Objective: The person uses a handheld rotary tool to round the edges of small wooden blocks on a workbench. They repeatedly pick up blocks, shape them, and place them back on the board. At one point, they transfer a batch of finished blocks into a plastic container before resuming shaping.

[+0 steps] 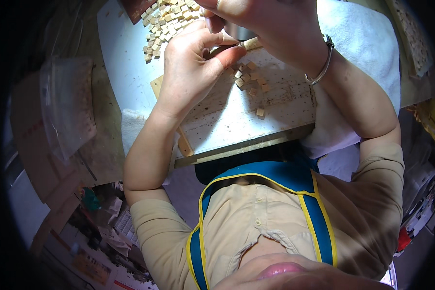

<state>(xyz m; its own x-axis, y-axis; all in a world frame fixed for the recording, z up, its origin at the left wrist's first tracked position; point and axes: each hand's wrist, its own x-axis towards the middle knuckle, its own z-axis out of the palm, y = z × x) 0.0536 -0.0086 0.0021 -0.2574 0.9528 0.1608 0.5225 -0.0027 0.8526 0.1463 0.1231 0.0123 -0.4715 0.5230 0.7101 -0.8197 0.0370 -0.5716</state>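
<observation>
My left hand is closed, thumb and forefinger pinched together at the far part of a white, speckled board. Whatever lies between those fingertips is too small to name. Just above them, my right hand is closed round a shiny metal cylinder, its upper part hidden by the fingers. A short wooden rod or strip shows beside the cylinder. Several small wooden cubes lie loose on the board, below my fingertips. One cube sits apart, nearer the front edge.
A heap of wooden cubes covers the far left of the white surface, beside a dark red object. White towel cloth lies under my right forearm. A clear plastic bin stands at the left; a tray of small pieces is far right.
</observation>
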